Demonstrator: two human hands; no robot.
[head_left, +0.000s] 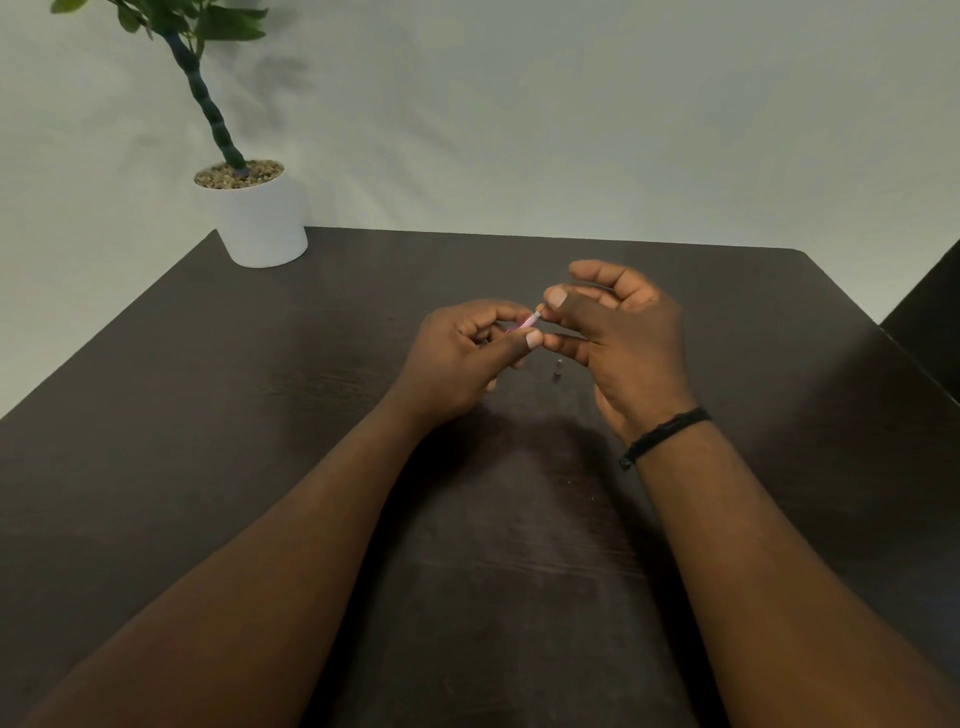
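My left hand (467, 353) holds a thin pink pen-like stick (525, 323) between thumb and curled fingers, its pale tip pointing up and right. My right hand (618, 332) meets that tip, with thumb and a finger pinching at it (540, 312) while the other fingers spread loosely above. A small pinkish cap (559, 370) stands on the dark table (260, 415) just below the two hands. Most of the stick is hidden inside my left fist.
A white pot (260, 223) with pebbles and a green plant (208, 104) stands at the table's far left corner. A black band circles my right wrist (665, 434). A dark object (930, 312) sits past the table's right edge. A pale wall lies behind.
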